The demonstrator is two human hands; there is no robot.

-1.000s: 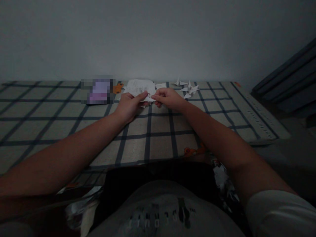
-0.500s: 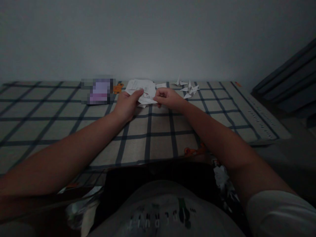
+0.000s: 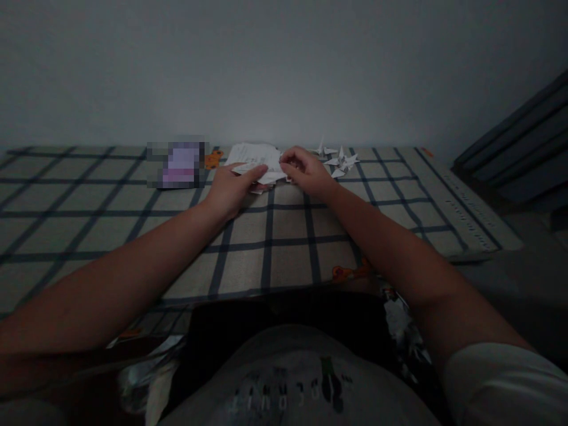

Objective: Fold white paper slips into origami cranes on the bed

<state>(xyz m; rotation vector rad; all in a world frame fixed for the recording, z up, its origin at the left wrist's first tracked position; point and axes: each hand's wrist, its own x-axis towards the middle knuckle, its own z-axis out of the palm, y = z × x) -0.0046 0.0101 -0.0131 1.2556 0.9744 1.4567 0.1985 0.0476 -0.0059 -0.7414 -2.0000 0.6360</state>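
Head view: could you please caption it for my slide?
Left hand and right hand pinch white paper over checked cloth, paper cranes nearby.

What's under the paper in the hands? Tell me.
Under the paper lies the checked cloth; more sheets lie just behind. Left hand and right hand cover its edges, so anything beneath there is hidden.

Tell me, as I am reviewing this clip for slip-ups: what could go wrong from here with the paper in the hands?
1. The left hand and right hand both pinch the small white paper; pulling apart could tear it or skew a crease.
2. The scene is dim, so the paper's edges may be hard to line up.
3. The right hand sits close to the folded paper cranes; a stray move might knock or crush them.
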